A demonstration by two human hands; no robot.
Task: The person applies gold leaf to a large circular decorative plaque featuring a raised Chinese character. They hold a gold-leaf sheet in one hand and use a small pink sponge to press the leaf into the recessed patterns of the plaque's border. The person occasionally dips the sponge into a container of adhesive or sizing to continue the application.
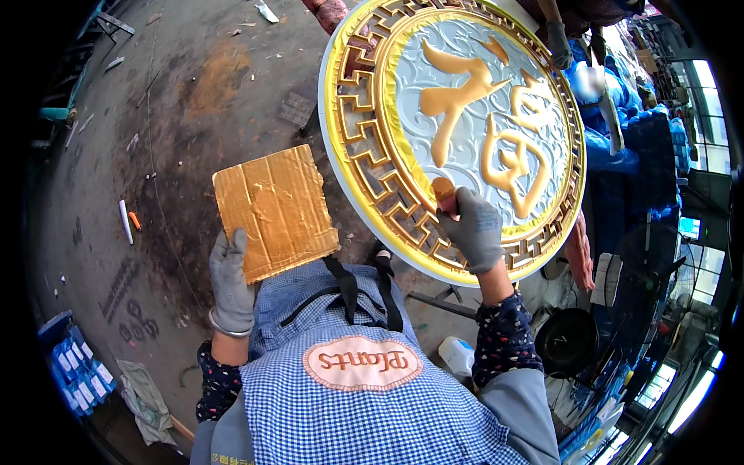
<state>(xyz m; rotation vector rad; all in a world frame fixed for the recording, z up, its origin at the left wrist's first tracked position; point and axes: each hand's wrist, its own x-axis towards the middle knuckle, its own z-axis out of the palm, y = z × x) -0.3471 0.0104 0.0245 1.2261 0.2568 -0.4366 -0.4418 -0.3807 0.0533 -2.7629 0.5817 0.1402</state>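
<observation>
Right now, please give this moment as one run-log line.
Left grey-gloved hand: holds square gold-smeared cardboard | right grey-gloved hand: holds small gold-tipped tool over round blue-gold panel | contact: unclear

The head-worn fisheye camera is looking down from above and behind the left grip (231, 271) and right grip (476, 230), viewing both from nearby.

Daylight strong from windows (711, 163) at right, panes nearly blown out. Floor (178, 194) at left dimmer, shadows soft. Sheen on gold-coated cardboard (271, 213) and round panel (453, 143). Centre crisp; small patch at upper right blurred. Fisheye rim bends straight edges, corners black.
</observation>
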